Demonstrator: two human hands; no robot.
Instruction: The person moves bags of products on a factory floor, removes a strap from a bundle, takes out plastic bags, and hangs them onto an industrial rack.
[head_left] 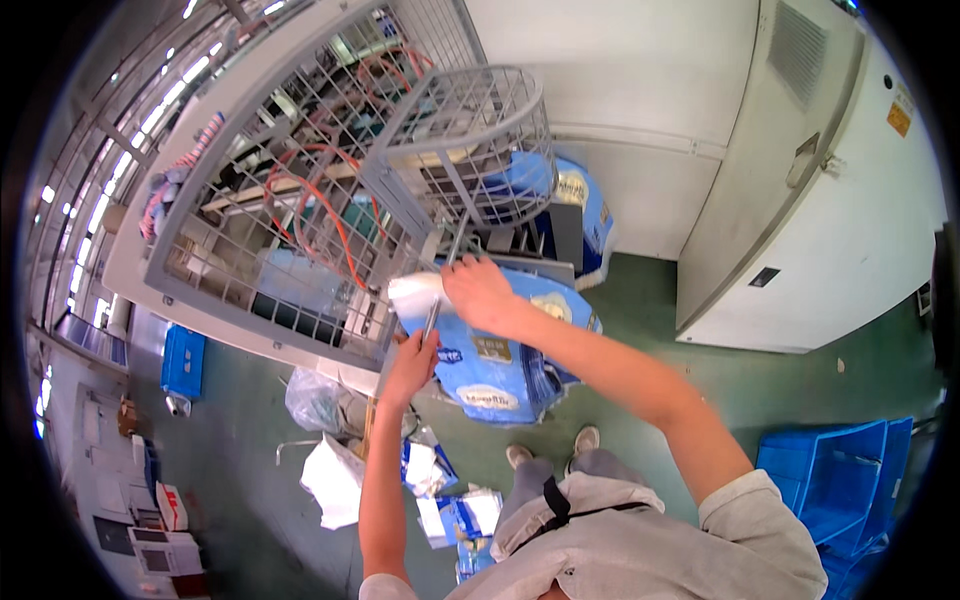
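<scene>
A thin metal rod (433, 316) slants down from the wire guard, across the white end of a blue printed plastic bag (480, 365). The fingers of my left hand (408, 368) are closed round its lower end, beside the bag's left edge. Higher up, my right hand (480, 293) curls its fingers over the rod at the bag's top; its palm side is hidden. The bag hangs at the machine's front edge, with more blue layers folded at its lower right. Behind the guard, a second blue package (585, 210) stands against the machine.
A grey mesh guard (290, 200) with a rounded wire cage (470, 145) rises ahead. To the right is a white cabinet (810, 200), with blue crates (825, 480) nearer me. Torn packaging (460, 515) and a white sheet (333, 482) lie near my feet.
</scene>
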